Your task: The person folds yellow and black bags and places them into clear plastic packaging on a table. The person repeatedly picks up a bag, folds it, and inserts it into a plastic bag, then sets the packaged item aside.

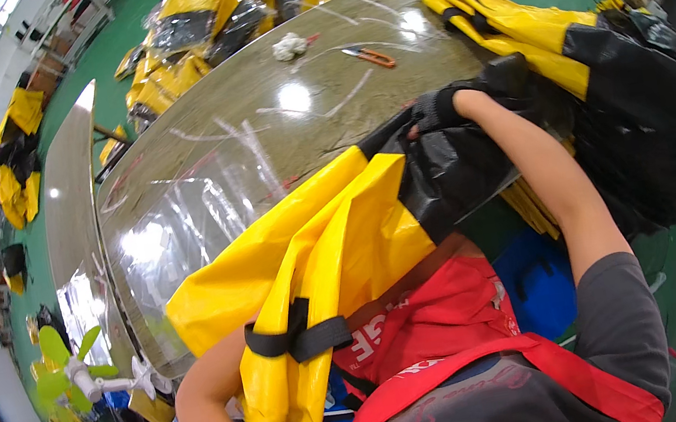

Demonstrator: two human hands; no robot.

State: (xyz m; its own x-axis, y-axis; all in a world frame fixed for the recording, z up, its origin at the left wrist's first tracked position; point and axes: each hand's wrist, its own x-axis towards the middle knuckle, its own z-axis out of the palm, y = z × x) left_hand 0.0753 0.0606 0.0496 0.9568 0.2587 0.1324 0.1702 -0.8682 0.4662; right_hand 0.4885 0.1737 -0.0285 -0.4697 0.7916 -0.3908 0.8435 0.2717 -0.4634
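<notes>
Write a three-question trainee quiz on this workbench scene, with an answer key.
1. True or false: the right hand wears a black glove.
2. Which colours make up the bag held against the red apron?
3. What lies nearer the white rag on the table: A) the orange-handled cutter, B) the green fan?

Key: 1 true; 2 yellow and black; 3 A. The left hand is hidden under the bag.

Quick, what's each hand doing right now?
Left hand: hidden behind the yellow bag, cannot tell.
Right hand: closed on the bag's black end.
</notes>
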